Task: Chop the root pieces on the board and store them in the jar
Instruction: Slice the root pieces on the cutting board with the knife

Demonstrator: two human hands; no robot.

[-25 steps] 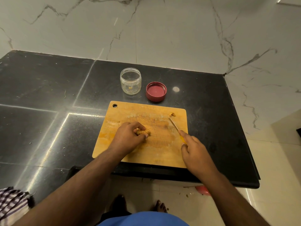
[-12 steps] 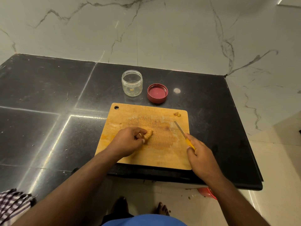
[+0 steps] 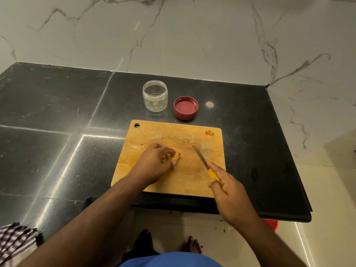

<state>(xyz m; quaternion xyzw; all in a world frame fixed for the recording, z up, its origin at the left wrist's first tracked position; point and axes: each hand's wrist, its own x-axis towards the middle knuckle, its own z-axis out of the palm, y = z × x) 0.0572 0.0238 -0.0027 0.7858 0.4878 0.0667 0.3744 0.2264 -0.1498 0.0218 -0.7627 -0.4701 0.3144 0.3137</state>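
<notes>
Head view: A wooden cutting board is laid on the black counter, near its front edge, so that both hands can reach it. The root pieces are gathered near the middle of the board and are pinned under the curled fingers of the left hand; the grip of this hand is clamped on the pieces, apparently to stop them rolling under the blade. A small separate scrap of root is seen at the far right corner of the board, well apart from the main pieces.

A knife with a yellow handle is held by the right hand; its grip is closed round the handle, with a finger extended toward the blade for control. The blade is angled toward the far left, its tip lying near the board surface and to the right of the held pieces, apart from them. Whether the tip touches the board cannot be told.

A clear jar is stood upright and uncapped behind the board, with a few yellow fragments at its bottom. Its red lid is laid inverted just beside it on the right. Both are kept close, presumably for quick transfer. Chopping is judged to be in progress, and storage largely not yet done
</notes>
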